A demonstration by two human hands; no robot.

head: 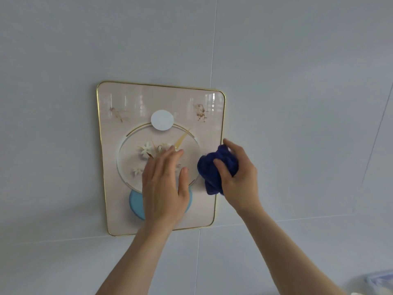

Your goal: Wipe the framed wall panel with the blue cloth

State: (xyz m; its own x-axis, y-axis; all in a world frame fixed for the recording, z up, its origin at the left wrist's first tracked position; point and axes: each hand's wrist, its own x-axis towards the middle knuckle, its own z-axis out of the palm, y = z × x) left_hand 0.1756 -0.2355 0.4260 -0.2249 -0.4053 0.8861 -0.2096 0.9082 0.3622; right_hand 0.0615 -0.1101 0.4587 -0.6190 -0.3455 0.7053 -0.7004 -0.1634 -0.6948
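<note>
Panel-wiping cloth first: I see my right hand (238, 177) clenched around the bunched dark-blue cloth (214, 169), pressed at the right edge of the framed wall panel (127, 99). My left hand (164, 186) lies flat, fingers together, on its glossy beige face. Thin gold frame, rounded corners; no readable writing.

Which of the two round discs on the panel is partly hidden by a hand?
The light blue disc at the bottom, partly covered by the left hand. The white disc near the top shows whole.
</note>
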